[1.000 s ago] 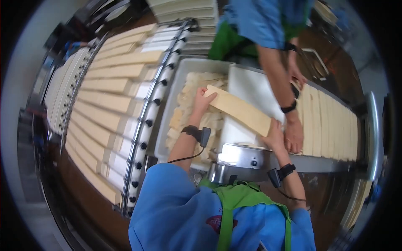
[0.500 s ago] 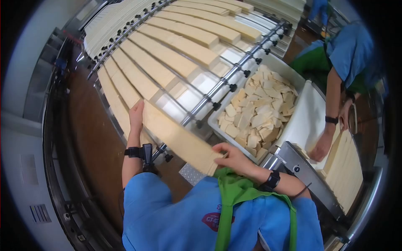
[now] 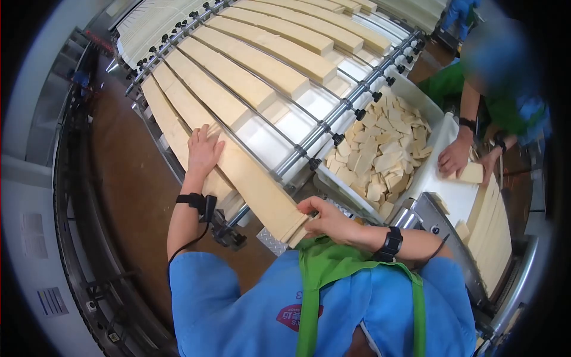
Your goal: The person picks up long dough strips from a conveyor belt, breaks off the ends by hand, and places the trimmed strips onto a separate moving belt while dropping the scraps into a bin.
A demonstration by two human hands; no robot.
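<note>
A long stack of pale cream-coloured, bread-like strips (image 3: 253, 184) slants from the conveyor down towards my body, its near end past the front rail. My left hand (image 3: 205, 150) lies on top of the stack with its fingers stretched out. At the near end, my right hand (image 3: 330, 220) pinches the corner of the stack, where the separate layers fan slightly apart. More long strips (image 3: 232, 68) lie side by side on the white conveyor belt (image 3: 285, 134), split by thin metal guide rods.
A white bin (image 3: 326, 178) heaped with pale offcuts (image 3: 383, 152) stands right of the conveyor. A metal rail (image 3: 327, 125) with black knobs crosses the conveyor's front. At right, a co-worker's hands (image 3: 457, 156) handle pale pieces beside another row of strips (image 3: 491, 238).
My left hand has gone from gripping the stack's edge to lying spread on top. The stack's near end has shifted slightly left, my right hand still on it. The co-worker's hands have moved up.
</note>
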